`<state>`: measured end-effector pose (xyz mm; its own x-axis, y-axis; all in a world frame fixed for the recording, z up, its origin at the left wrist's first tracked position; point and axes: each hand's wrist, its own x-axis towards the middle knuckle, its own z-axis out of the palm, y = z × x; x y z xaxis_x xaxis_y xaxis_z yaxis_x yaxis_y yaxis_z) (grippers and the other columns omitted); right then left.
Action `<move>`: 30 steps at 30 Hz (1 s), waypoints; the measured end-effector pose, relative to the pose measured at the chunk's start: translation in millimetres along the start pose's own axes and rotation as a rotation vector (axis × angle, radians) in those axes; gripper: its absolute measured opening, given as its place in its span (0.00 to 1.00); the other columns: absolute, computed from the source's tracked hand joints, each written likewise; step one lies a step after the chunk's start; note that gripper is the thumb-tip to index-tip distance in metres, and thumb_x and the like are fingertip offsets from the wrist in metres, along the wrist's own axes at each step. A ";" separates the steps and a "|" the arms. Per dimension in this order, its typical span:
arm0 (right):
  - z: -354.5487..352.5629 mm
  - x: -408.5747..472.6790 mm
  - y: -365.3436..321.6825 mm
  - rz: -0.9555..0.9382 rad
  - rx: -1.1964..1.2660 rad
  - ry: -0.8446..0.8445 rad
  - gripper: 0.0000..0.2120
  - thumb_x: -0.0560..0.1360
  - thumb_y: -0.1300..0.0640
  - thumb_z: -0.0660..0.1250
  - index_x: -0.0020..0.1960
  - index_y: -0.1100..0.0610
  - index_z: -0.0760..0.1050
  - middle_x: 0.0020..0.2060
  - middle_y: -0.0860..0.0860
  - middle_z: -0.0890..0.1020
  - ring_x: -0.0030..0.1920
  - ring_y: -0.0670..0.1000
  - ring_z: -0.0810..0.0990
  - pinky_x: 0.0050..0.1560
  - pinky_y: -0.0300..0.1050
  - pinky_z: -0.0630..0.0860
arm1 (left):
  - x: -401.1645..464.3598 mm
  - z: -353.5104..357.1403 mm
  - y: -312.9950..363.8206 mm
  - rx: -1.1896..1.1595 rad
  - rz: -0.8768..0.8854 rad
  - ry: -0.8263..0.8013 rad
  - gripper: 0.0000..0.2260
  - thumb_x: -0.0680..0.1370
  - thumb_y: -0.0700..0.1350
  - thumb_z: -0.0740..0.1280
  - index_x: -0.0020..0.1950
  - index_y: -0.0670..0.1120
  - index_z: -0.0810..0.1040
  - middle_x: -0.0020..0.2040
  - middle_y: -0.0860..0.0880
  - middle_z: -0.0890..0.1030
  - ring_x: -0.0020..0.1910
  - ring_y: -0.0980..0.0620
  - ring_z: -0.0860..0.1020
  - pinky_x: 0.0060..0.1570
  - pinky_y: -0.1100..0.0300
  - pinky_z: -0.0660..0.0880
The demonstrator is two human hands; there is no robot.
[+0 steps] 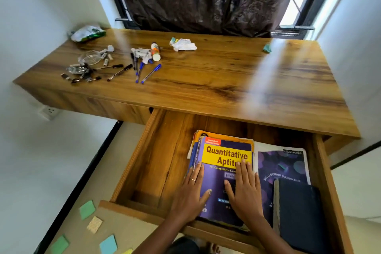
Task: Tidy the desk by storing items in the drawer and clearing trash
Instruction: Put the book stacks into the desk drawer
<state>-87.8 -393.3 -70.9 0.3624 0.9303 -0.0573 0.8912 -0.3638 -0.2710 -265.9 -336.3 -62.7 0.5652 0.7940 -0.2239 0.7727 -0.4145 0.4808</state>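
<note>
A: Item one, the drawer (144, 163)?
B: Pulled out under the desk (206, 80). Bare wood on its left side; books fill the middle and right.

A: The hands?
B: Left hand (190, 194) lies flat on the left edge and spine of the purple-and-yellow book (224, 171), fingers straight and close together, a ring on one finger, thumb spread rightward over the cover. Right hand (245, 189) lies flat on the same cover, fingers straight, tips at the yellow title band. Neither grip is closed round anything; both palms only press on the book.

A: What lies beside that book?
B: An orange-edged book beneath it, only its top and left margins showing. To the right, a purple notebook (282, 169), touching it. A dark hardcover (301, 216) lies over the notebook's lower part, its bottom cut off by the frame.

A: Hard to read?
B: The right hand covers the title's end and lower print.

A: Desk, left to right?
B: Crumpled wrapper (87, 33), a blurred cluster of small dark bits and clear plastic (86, 66), pens (142, 72), a glue bottle (155, 51), a crumpled white tissue (183, 44), a green scrap (267, 48).

A: Floor?
B: Coloured sticky notes (87, 209), lower left.
</note>
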 end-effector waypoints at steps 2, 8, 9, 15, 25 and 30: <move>-1.7 -2.6 0.0 0.005 0.004 -0.022 0.35 0.77 0.36 0.38 0.75 0.58 0.51 0.74 0.53 0.55 0.75 0.53 0.53 0.73 0.47 0.40 | -1.3 -3.3 0.4 0.008 -0.003 -0.005 0.38 0.69 0.71 0.35 0.73 0.54 0.31 0.77 0.56 0.36 0.76 0.55 0.40 0.75 0.56 0.52; -8.1 0.0 -4.5 0.028 -0.059 -0.004 0.34 0.77 0.39 0.43 0.68 0.61 0.69 0.67 0.58 0.72 0.69 0.58 0.68 0.73 0.52 0.46 | -2.2 -11.1 6.7 0.093 -0.018 0.009 0.40 0.68 0.70 0.32 0.76 0.51 0.35 0.78 0.54 0.39 0.76 0.54 0.40 0.71 0.60 0.40; -9.5 1.4 -8.5 0.026 -0.071 0.006 0.30 0.76 0.41 0.49 0.65 0.61 0.72 0.64 0.59 0.75 0.67 0.59 0.71 0.72 0.55 0.53 | -3.2 -13.4 6.3 0.095 -0.012 0.015 0.40 0.68 0.69 0.33 0.76 0.51 0.35 0.78 0.55 0.39 0.76 0.54 0.40 0.71 0.60 0.38; -10.2 17.9 -61.0 0.008 0.035 0.036 0.28 0.60 0.53 0.79 0.57 0.60 0.77 0.57 0.59 0.80 0.61 0.63 0.75 0.60 0.64 0.70 | 2.1 -38.9 -9.7 0.013 -0.049 0.106 0.37 0.72 0.70 0.40 0.77 0.53 0.44 0.78 0.56 0.47 0.76 0.57 0.45 0.73 0.60 0.40; 13.0 57.6 -187.9 -0.067 0.157 0.001 0.23 0.72 0.49 0.64 0.65 0.57 0.71 0.66 0.56 0.73 0.69 0.58 0.66 0.66 0.58 0.66 | 29.6 -113.9 -109.1 0.040 -0.041 0.268 0.29 0.77 0.57 0.56 0.77 0.54 0.51 0.77 0.56 0.54 0.76 0.55 0.52 0.73 0.56 0.44; 26.4 70.2 -261.3 0.252 0.321 -0.145 0.35 0.72 0.33 0.42 0.74 0.50 0.54 0.75 0.48 0.56 0.75 0.50 0.53 0.72 0.50 0.54 | 31.7 -154.8 -186.3 -0.033 0.054 0.202 0.29 0.76 0.58 0.55 0.77 0.54 0.53 0.76 0.57 0.56 0.75 0.57 0.52 0.74 0.53 0.53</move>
<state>-302.4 -231.6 -29.4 0.4952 0.8195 -0.2884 0.6413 -0.5687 -0.5150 -436.7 -165.1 -28.2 0.5336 0.8454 -0.0237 0.7311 -0.4470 0.5155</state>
